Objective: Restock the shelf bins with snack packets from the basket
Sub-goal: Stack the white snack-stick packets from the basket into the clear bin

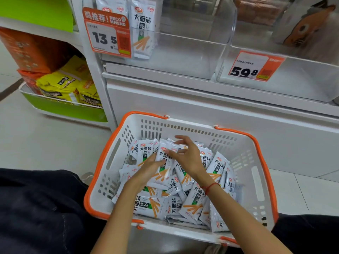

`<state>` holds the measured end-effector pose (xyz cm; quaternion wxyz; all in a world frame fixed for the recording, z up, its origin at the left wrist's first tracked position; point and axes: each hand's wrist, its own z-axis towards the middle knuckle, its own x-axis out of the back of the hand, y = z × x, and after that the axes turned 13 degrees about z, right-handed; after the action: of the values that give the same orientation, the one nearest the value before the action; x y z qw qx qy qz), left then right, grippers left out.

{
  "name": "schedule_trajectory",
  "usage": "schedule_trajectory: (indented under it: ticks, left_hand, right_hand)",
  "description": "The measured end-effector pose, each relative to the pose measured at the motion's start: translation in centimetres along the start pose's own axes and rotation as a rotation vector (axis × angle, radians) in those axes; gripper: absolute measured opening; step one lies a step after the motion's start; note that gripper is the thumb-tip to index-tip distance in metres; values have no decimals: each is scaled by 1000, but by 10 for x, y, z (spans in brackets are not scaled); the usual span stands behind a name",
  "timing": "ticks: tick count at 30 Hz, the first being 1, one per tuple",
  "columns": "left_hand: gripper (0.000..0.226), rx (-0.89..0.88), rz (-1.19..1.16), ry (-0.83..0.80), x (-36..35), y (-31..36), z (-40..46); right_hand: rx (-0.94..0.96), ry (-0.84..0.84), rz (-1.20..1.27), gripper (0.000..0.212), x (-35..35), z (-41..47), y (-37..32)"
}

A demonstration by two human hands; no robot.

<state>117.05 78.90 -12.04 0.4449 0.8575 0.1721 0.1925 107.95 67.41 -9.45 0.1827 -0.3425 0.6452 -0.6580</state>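
A person crouched on a shop floor reaches both arms into a white basket (117, 154) with orange handles, heaped with snack packets (192, 200). The left hand (148, 168) lies flat, fingers straight, against one upright packet (163, 162); the right hand (185, 154), fingers spread and loosely curved, pinches its upper edge (how firm the hold is cannot be told). Gathering several packets squared together, faces one way, would likely speed stocking. Beyond, a clear shelf bin (183, 57) tagged 13.5 holds only a few matching packets at its left; the neighbouring bin (293, 85) is tagged 59.8.
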Motion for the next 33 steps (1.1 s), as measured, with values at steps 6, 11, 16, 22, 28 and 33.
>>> schedule_trajectory:
  ticks: [6,11,16,22,28,33]
  left_hand:
    - [17,74,-177,373,35,-3,-9]
    - [23,80,-419,410,44,0,-11]
    - [35,102,-594,422,45,-7,-3]
    - [35,148,-435,431,38,-9,2]
    - [18,205,-446,381,14,2,2]
    - [40,180,-588,347,7,9,-2]
  right_hand:
    - [-72,-434,-435,33,-25,-24,22]
    - [-124,-822,-731,35,-38,-54,54]
    - [-237,-786,-550,18,-11,-35,50]
    - [-448,-120,212,16,32,-5,19]
    - [-419,-187,235,17,-6,-4,-6]
    - [-193,-50,-12,24,-37,-17,3]
